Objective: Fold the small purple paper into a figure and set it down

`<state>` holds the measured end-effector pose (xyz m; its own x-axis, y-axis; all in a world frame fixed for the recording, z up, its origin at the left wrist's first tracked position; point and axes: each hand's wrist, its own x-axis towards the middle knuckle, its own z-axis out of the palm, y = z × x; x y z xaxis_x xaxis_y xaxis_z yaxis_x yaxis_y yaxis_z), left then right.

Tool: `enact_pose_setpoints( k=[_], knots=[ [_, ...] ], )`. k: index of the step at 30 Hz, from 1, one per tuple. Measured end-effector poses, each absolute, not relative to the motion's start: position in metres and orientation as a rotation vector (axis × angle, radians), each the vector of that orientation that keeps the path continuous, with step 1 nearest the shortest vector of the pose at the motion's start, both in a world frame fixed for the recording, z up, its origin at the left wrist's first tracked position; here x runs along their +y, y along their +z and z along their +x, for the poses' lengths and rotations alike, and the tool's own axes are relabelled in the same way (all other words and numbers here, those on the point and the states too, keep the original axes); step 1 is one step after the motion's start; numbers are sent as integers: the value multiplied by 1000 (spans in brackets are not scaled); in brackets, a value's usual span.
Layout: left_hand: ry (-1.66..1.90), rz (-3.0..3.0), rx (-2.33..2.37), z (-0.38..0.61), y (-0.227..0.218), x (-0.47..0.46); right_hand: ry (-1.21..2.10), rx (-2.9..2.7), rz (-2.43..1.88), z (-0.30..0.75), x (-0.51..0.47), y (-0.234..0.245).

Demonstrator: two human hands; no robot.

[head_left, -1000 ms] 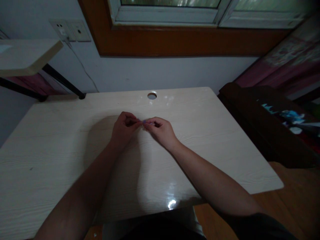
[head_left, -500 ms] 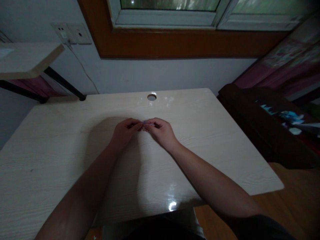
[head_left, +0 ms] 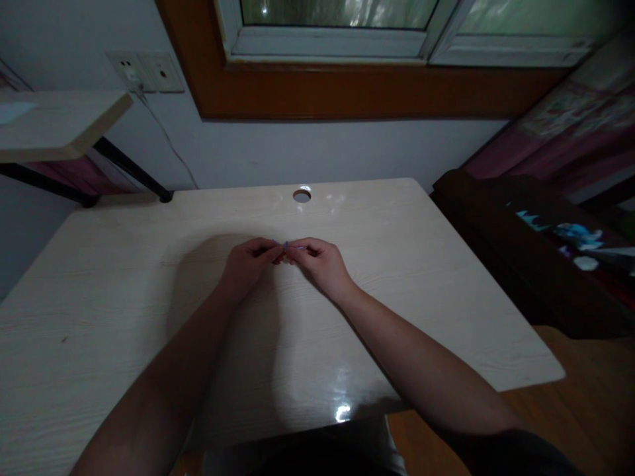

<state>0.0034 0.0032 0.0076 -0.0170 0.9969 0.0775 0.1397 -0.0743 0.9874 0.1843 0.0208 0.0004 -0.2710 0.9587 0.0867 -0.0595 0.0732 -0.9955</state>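
Over the middle of the pale wood-grain table (head_left: 397,264), my left hand (head_left: 251,262) and my right hand (head_left: 320,261) meet at the fingertips. Both are closed in a pinch on a small bluish-purple thing (head_left: 286,246). Only a bit of it shows between the fingers; its kind is too small and dark to make out. My thumbs face each other on the near side, and the fingers curl behind.
A round cable hole (head_left: 301,196) lies near the table's back edge. At the left stands a raised shelf (head_left: 64,125) on black legs. Behind are a wall socket (head_left: 143,71) and a window. A dark brown piece of furniture (head_left: 496,244) with blue items stands right.
The view has shifted slightly. The hands keep their pinch in the same place on the table, and the bluish bit between the fingertips now points up a little more.
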Motion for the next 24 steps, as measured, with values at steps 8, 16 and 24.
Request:
enact_pose_setpoints(
  k=[8, 16, 24],
  knots=[
    [1185, 1351, 1269, 4, 9, 3, 1329, -1483, -957, 185, 22, -1],
    [1196, 1343, 1236, 7, 10, 2, 1300, -1486, -958, 187, 22, -1],
    [1217, 1349, 1254, 4, 13, 0, 1296, -1485, -978, 185, 19, -2]
  ],
)
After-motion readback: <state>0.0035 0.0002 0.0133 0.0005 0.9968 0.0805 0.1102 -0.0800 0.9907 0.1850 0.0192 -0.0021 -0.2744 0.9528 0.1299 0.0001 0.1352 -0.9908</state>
